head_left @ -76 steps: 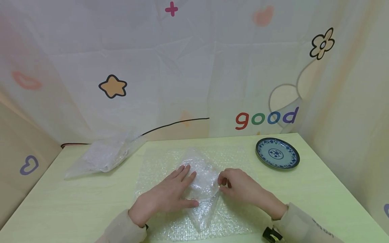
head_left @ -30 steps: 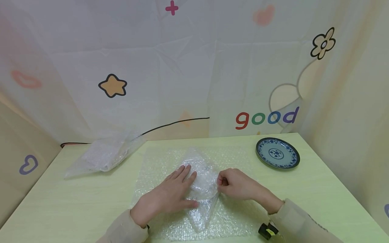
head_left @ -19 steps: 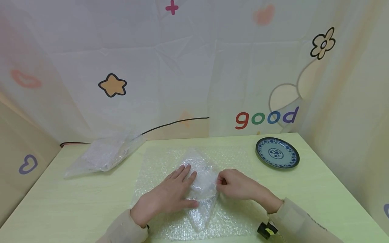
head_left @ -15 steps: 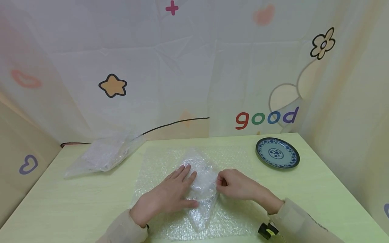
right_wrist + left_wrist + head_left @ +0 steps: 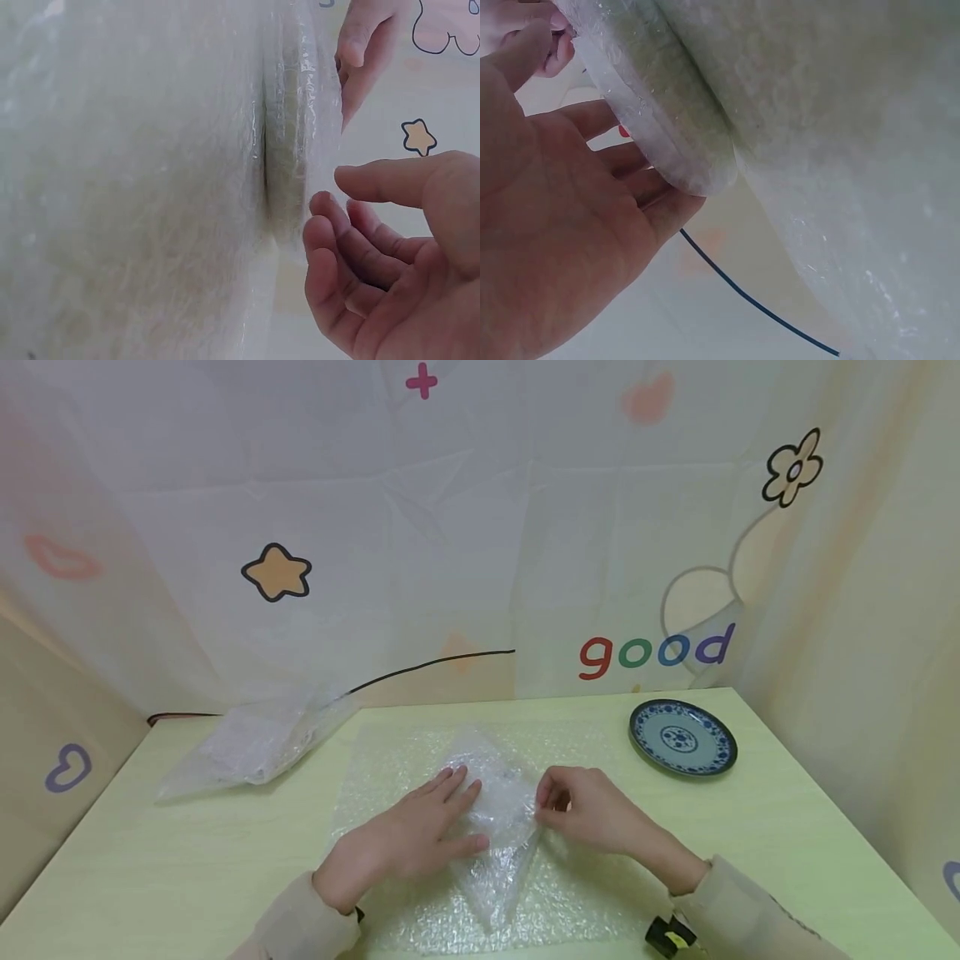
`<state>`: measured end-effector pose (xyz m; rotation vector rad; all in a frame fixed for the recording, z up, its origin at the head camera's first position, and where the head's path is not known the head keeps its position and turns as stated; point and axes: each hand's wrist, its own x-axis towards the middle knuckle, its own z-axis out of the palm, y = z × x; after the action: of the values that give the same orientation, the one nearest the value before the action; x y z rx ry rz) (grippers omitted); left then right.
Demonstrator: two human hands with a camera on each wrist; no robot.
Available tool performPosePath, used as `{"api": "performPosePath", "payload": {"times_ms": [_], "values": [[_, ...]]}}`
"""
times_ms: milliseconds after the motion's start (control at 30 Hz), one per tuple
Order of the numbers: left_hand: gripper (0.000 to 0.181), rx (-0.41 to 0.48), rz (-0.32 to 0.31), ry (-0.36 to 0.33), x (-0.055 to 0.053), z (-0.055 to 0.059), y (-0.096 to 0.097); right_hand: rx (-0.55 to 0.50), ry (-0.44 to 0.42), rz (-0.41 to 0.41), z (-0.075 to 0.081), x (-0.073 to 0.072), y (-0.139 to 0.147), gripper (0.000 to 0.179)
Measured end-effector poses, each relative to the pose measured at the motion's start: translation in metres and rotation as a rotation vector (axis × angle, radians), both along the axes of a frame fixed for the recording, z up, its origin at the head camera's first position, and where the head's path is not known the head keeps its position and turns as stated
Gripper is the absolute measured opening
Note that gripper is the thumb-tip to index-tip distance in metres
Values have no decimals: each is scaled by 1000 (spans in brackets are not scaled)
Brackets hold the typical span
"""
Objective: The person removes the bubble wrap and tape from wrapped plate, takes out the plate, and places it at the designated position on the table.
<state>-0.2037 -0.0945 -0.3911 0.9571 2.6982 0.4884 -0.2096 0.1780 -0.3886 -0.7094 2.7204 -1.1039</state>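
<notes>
A sheet of bubble wrap point(image 5: 585, 902) is spread over the middle of the table. On it lies a flat bundle in bubble wrap point(image 5: 498, 810), pointed at its near and far ends; what is inside cannot be made out. My left hand point(image 5: 408, 835) rests on the bundle's left side, fingers and thumb spread. At the right edge is my right hand point(image 5: 588, 810), its fingers loosely curled. The right wrist view shows the right thumb point(image 5: 382, 180) apart from the fingertips, which touch or nearly touch the bundle's edge point(image 5: 300, 165).
A blue-patterned plate point(image 5: 678, 739) sits at the table's back right. Toward the back left lies a clear bag point(image 5: 262, 743) of folded bubble wrap. A printed curtain point(image 5: 450, 527) hangs behind and beside the table point(image 5: 112, 877).
My right hand's fingers have loosened and parted from the thumb, and the hand has risen slightly. My left thumb has moved slightly away from me. The bundle has stayed in place.
</notes>
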Motion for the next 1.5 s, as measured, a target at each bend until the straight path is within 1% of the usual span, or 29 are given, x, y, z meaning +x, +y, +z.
{"api": "performPosePath", "payload": {"times_ms": [167, 333, 533, 733, 867, 1000, 1100, 1167, 1300, 1500], "values": [[72, -4, -14, 13, -2, -1, 0, -40, 7, 5, -1, -2, 2, 15], [70, -12, -9, 14, -2, -2, 0, -95, 4, 16, -1, -4, 4, 12], [62, -7, -25, 48, -1, -1, -1, -126, -7, -7, 1, -4, 4, 5], [54, 20, -17, 80, -2, -1, -2, -163, -22, -28, -1, -4, 8, 12], [53, 54, -16, 108, -2, -1, -2, -138, 20, -53, -2, -5, 8, 11], [52, 81, -25, 170, -3, -3, -3, -87, 84, -89, -2, -5, 7, 9], [51, 97, -30, 213, -5, -5, -3, -83, 104, -87, -3, -3, 8, 14], [51, 108, -31, 235, -6, -5, -4, -85, 106, -75, -4, -3, 8, 18], [49, 120, -23, 252, -7, -6, -3, -80, 82, -47, -7, -4, 9, 25], [46, 136, 7, 241, -6, -3, -3, -67, 67, -4, -10, -4, 10, 33]]}}
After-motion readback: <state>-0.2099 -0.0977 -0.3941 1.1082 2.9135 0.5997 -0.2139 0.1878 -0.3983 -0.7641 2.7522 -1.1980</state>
